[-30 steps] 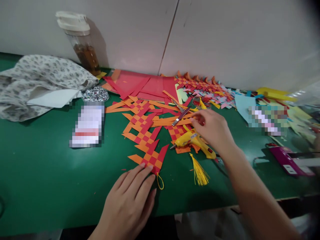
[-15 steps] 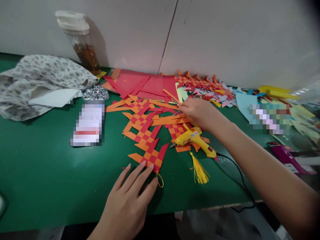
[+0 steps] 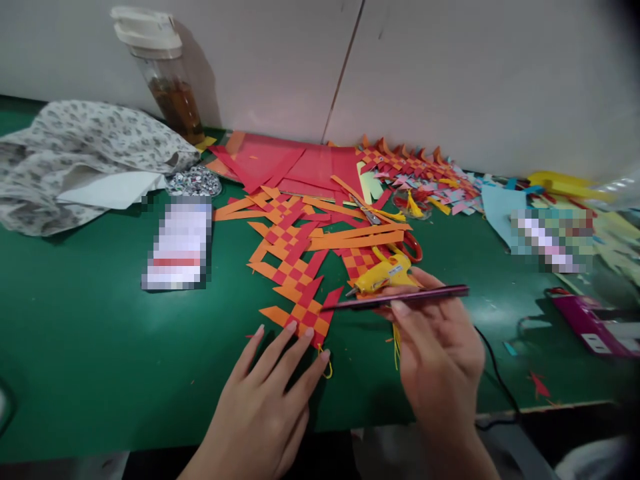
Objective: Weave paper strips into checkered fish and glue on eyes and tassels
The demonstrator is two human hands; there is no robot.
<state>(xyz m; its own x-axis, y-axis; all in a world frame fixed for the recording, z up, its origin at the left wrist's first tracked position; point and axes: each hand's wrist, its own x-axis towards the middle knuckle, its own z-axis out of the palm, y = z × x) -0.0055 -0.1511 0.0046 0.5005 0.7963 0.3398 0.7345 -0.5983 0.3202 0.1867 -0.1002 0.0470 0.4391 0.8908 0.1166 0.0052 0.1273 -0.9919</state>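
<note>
Woven piece: a red and orange checked paper weave (image 3: 306, 313) lies flat on the green table (image 3: 90, 347), nearest of a row of such pieces, with a yellow loop of cord at its lower tip.
Left hand: the left hand (image 3: 273, 393) rests palm down, fingers spread, its fingertips on the lower edge of the weave; this looks like pressing, to keep the paper from sliding. It grasps nothing.
Right hand: the right hand (image 3: 440, 353) is closed around a slim dark knife (image 3: 400, 298), pinched between thumb and fingers and held level above the table.
Knife to weave: the tip of the knife points left and hangs just over the right corner of the weave; whether it touches is unclear.
Around: a yellow glue gun (image 3: 383, 273) lies just behind the knife, red-handled scissors (image 3: 407, 248) beside it, loose orange strips (image 3: 357, 238) further back, a water bottle (image 3: 167, 77) by the wall.
</note>
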